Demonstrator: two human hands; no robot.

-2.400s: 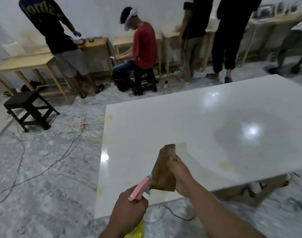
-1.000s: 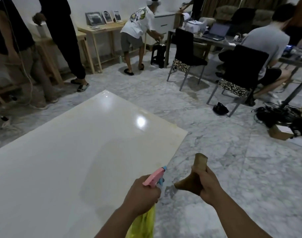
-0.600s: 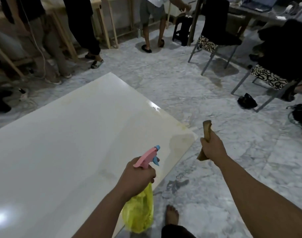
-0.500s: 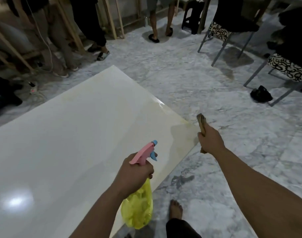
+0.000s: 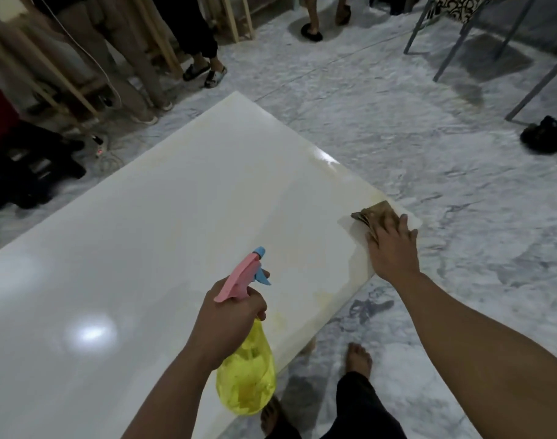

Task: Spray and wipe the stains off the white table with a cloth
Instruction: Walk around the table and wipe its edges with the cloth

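Cloth (image 5: 373,217), brown, folded, now lies flat on the white surface (image 5: 150,236) at its near right corner, under the right hand (image 5: 392,248); half a second ago it was held up off the edge. Wiping looks started. Right fingers (image 5: 403,224) spread, pressing the cloth. Left hand (image 5: 229,318) fingers curled round the spray bottle (image 5: 247,381) neck. Yellowish stains (image 5: 321,297) between both hands. Marble floor (image 5: 429,147), bystanders' legs beyond.
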